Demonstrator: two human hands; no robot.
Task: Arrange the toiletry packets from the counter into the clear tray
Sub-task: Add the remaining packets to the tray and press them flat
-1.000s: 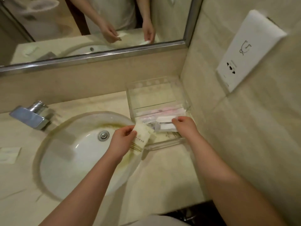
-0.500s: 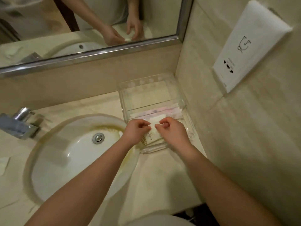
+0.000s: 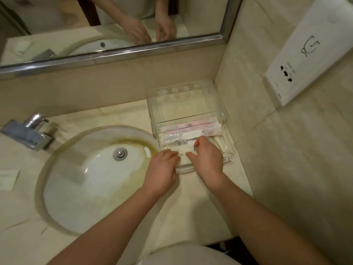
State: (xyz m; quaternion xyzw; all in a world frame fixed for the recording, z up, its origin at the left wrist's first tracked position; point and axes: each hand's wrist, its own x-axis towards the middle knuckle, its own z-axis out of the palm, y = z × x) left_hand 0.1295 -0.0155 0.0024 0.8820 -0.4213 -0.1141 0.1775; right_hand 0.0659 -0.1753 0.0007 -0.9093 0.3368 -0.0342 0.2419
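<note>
The bench (image 3: 191,207) is pale veined stone that runs into the corner of two tiled walls. An oval sink (image 3: 91,188) is sunk into it, stained yellow-brown round the rim. A chrome tap (image 3: 28,133) stands behind the sink on the left. A clear tray (image 3: 181,108) sits in the right corner, just beside the sink. A flat pale packet (image 3: 7,178) lies at the far left edge.

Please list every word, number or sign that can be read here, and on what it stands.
No word can be read.
Wall plate: a drawn symbol; small print below it, blurred.
Packets in the clear tray: print too blurred.
Packet left of the sink: faint marks, unreadable.
</note>
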